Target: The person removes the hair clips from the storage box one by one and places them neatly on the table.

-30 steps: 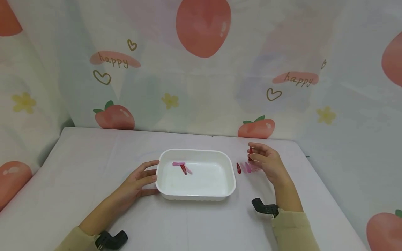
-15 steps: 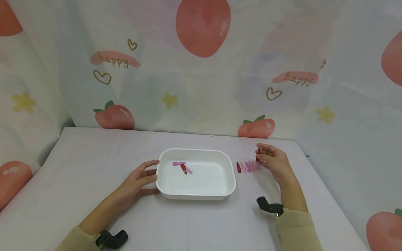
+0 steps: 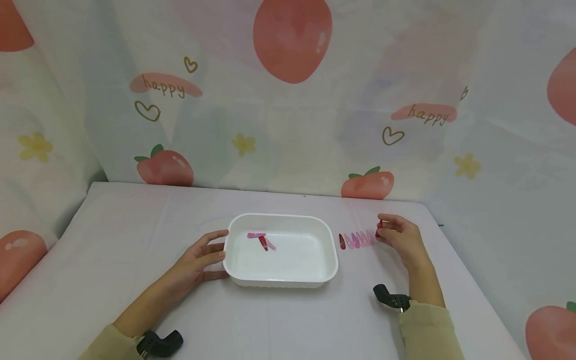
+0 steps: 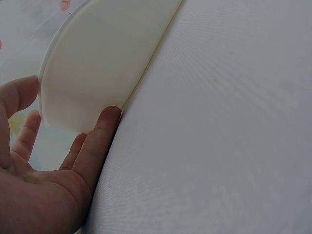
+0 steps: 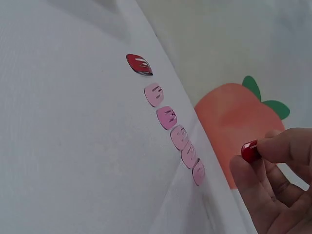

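Note:
My right hand (image 3: 402, 240) pinches a red snap hair clip (image 5: 250, 151) between thumb and fingertip, at the right end of a row of hair clips. That row holds another red hair clip (image 5: 139, 64) at its left end, a darker pink hair clip (image 5: 166, 117) and several pale pink ones. To the left stands a white plastic tray (image 3: 283, 283). Inside it lie a red hair clip (image 3: 263, 243), a pink hair clip (image 3: 256, 235) and a pale pink one (image 3: 270, 243). With fingers spread, my left hand (image 3: 193, 265) touches the tray's left end.
A white cloth covers the table (image 3: 288, 325). Behind it hangs a curtain (image 3: 288, 135) printed with peaches, hearts and flowers, close to the table's back edge. Each wrist carries a black camera mount (image 3: 391, 298).
My right hand has moved right along the row with the red hair clip, and slightly down, uncovering the pale pink clips. My left hand and the tray have stayed put.

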A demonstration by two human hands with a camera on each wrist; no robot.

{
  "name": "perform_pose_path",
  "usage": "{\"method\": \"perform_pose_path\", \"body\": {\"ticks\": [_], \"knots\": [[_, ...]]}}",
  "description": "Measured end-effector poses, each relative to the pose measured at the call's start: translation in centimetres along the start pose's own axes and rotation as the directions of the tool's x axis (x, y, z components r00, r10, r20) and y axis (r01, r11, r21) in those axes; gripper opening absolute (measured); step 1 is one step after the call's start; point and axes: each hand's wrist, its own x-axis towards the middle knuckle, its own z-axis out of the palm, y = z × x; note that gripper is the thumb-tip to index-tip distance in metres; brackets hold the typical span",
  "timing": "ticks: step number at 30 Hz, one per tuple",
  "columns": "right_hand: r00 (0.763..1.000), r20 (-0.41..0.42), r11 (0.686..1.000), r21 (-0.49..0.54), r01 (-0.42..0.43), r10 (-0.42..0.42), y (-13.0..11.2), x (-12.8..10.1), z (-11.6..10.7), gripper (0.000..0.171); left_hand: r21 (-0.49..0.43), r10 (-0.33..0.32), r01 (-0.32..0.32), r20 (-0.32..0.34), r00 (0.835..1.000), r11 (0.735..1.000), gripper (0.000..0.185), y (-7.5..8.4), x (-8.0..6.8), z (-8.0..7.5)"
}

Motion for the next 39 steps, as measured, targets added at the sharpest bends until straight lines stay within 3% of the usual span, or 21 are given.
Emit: {"method": "perform_pose_path", "body": {"ticks": [13, 25, 33, 39], "knots": [[0.999, 0.033, 0.973, -0.228, 0.022, -0.015, 1.4, 0.2, -0.5, 0.036, 0.016, 0.007, -0.007, 0.005, 1.0, 1.0, 0.051, -0.1, 0.0, 0.0], [1.0, -0.002, 0.976, -0.219, 0.009, -0.01, 1.2, -0.1, -0.3, 0.036, 0.012, 0.006, -0.006, 0.008, 1.0, 1.0, 0.053, 0.0, -0.1, 0.1], [0.996, -0.059, 0.973, -0.216, -0.079, 0.068, 1.6, 0.2, -0.2, 0.034, 0.02, 0.005, -0.005, -0.001, 1.0, 1.0, 0.054, 0.2, -0.2, 0.2], [0.995, -0.074, 0.971, -0.221, -0.087, 0.072, 1.6, 0.2, -0.2, 0.035, 0.02, 0.003, -0.003, -0.001, 1.0, 1.0, 0.053, 0.0, -0.1, 0.1]]}}
